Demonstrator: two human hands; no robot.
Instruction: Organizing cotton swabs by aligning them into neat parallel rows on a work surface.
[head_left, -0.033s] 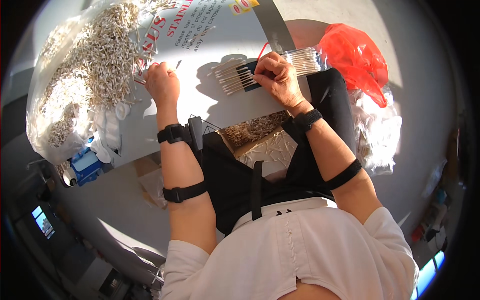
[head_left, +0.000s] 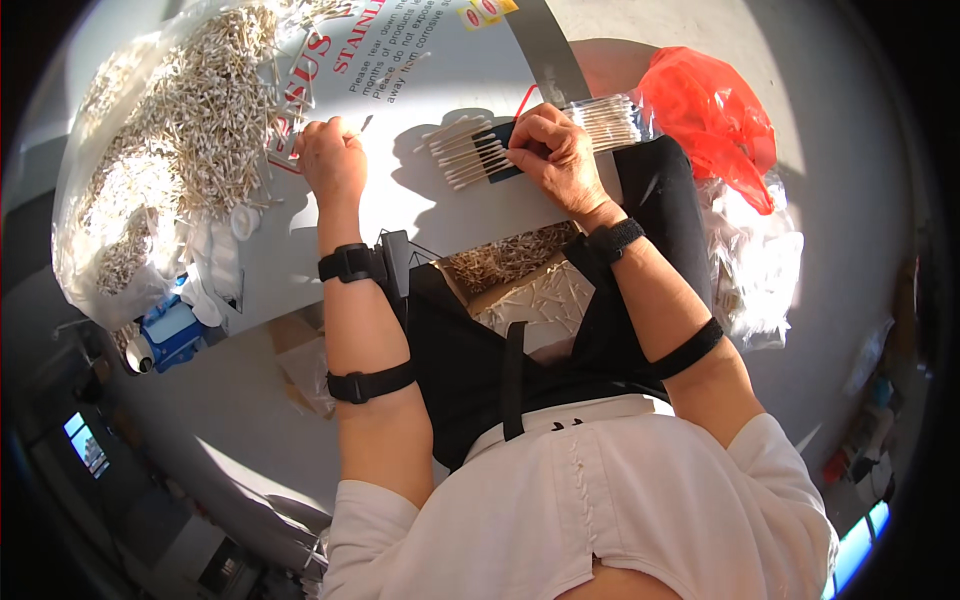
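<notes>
My left hand [head_left: 333,160] is raised over the pale table sheet, fingers curled together beside the big heap of cotton swabs [head_left: 215,90]. What it pinches, if anything, I cannot make out; a small dark sliver shows beside its fingertips. My right hand [head_left: 558,160] is closed, with thumb and forefinger pinched at a flat row of cotton swabs [head_left: 460,158]. That row lies across a dark blue piece [head_left: 508,172], partly hidden under the hand. Just beyond the right hand lies a clear pack of cotton swabs [head_left: 608,118].
The heap sits in a clear plastic bag [head_left: 70,215] at the left. A blue and white package [head_left: 172,330] is at the table's left corner. Below the table edge, a box [head_left: 530,300] holds more swabs. Red plastic bag [head_left: 715,120] and clear bags [head_left: 750,265] stand at the right.
My left hand has shifted slightly to the right and away from the heap. The right hand and its row of swabs have not visibly moved.
</notes>
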